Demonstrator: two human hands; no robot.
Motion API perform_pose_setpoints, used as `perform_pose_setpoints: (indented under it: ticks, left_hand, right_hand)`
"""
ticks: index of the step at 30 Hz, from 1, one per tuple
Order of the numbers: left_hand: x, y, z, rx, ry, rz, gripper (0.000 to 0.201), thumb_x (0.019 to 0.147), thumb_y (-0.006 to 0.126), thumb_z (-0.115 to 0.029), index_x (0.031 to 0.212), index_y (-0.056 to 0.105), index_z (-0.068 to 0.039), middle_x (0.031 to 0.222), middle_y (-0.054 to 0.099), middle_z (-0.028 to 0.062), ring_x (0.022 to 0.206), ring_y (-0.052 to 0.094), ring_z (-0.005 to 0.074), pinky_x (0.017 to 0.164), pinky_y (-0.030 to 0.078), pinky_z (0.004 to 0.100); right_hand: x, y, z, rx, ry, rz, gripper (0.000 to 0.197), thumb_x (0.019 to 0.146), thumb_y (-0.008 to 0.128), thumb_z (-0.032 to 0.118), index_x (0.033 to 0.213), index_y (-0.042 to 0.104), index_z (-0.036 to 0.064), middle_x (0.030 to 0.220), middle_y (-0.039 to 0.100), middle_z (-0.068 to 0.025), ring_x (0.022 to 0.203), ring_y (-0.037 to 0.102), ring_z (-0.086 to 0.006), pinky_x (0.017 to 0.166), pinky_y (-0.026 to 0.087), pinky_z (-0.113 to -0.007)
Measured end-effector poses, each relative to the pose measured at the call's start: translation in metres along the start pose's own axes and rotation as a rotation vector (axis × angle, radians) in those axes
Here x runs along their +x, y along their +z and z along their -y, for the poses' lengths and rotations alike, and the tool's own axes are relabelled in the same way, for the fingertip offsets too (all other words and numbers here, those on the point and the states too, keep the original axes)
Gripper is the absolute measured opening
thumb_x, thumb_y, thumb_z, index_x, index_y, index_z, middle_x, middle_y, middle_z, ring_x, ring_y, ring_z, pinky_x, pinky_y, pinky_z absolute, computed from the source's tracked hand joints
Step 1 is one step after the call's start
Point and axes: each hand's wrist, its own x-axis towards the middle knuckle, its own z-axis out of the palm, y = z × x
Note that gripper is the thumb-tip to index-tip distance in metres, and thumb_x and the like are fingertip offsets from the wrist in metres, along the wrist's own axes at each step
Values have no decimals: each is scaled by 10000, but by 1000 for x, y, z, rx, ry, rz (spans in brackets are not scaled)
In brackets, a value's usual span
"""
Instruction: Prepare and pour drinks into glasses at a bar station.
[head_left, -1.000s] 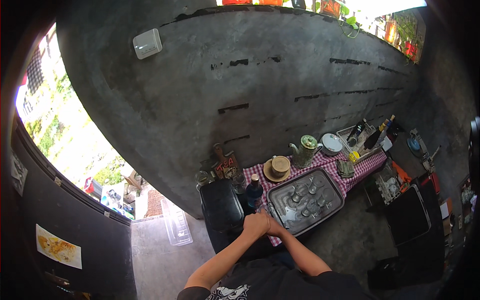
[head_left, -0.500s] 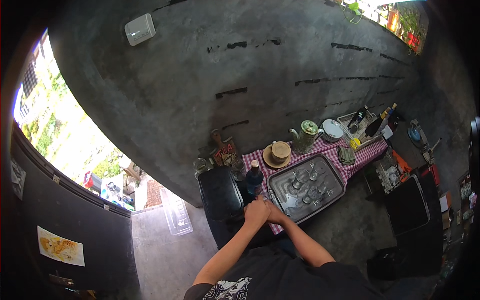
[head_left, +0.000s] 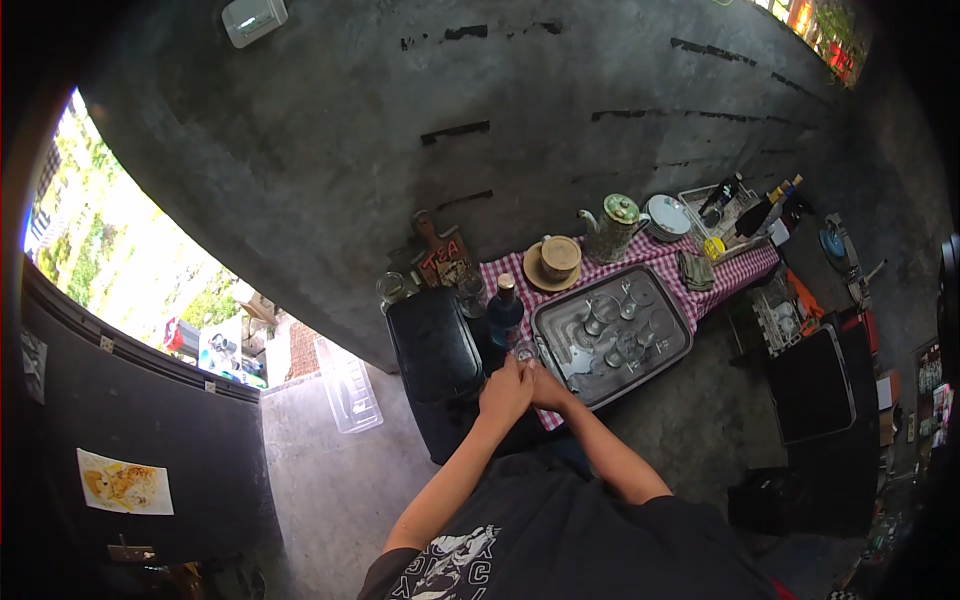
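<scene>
My left hand (head_left: 506,392) and my right hand (head_left: 546,388) meet at the near left corner of the dark tray (head_left: 686,350). Both are closed around a small clear drinking glass (head_left: 525,352), whose rim shows above the fingers; my palms hide its lower part. Just behind the glass stands a dark blue bottle (head_left: 505,318) with a pale cap. Several clear glasses (head_left: 602,312) lie or stand in the tray, which has a wet sheen. Left of my hands is a black, box-like thing with a rounded top (head_left: 435,345).
On the checked tablecloth (head_left: 720,272) are a cup on a saucer (head_left: 558,258), a patterned teapot (head_left: 608,238), stacked plates (head_left: 667,216), a folded cloth (head_left: 695,270) and a rack with bottles (head_left: 735,225). A wooden board (head_left: 438,250) leans against the wall. A clear plastic container (head_left: 348,385) lies by the doorway.
The view has tilted down, so the wall and table sit higher. Between my hands, the glass now shows more plainly. Both hands stay together near the bottle.
</scene>
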Motion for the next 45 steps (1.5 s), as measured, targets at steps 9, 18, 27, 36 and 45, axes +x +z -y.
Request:
perform_pose_setpoints:
  ticks: [9, 18, 27, 36, 45]
  left_hand:
    - [-18, -14, 26, -439, 10, 210, 304, 1026, 424, -291, 1175, 558, -62, 986, 641, 141, 881, 636, 282, 753, 494, 378]
    - [-43, -81, 35, -1000, 93, 490, 343, 995, 478, -170, 1289, 525, 1, 1112, 567, 91, 998, 559, 159, 870, 469, 291]
    - [-37, -121, 38, -1315, 25, 436, 384, 876, 528, -95, 1208, 547, 97, 1190, 578, 166, 1092, 594, 260, 1012, 438, 367]
    - [-14, -129, 29, -1399, 8, 555, 389, 966, 516, -131, 1278, 477, 98, 1188, 582, 173, 1177, 571, 318, 1061, 431, 418]
    - [12, -123, 40, -1454, 59, 233, 359, 949, 615, -138, 1240, 474, 17, 1124, 581, 137, 1219, 551, 325, 1062, 445, 376]
  right_hand:
    - [-4, 1, 6, 17, 38, -83, 621, 631, 830, 207, 1208, 621, 109, 1157, 597, -137, 1099, 548, -329, 981, 444, -400]
    - [-5, 2, 7, 51, 116, -81, 606, 642, 865, 269, 1180, 630, 118, 1119, 584, -137, 1099, 568, -306, 957, 465, -380]
    - [-8, -4, 23, 26, 140, -65, 597, 675, 855, 279, 1194, 617, 104, 1130, 576, -121, 1082, 586, -290, 938, 478, -380]
    - [-9, -5, 32, 45, 129, -83, 588, 672, 865, 299, 1179, 625, 123, 1108, 569, -116, 1057, 595, -292, 926, 484, -381]
    - [-7, -6, 26, 19, 77, -91, 607, 656, 873, 302, 1182, 625, 124, 1100, 573, -111, 1054, 587, -297, 928, 477, -382]
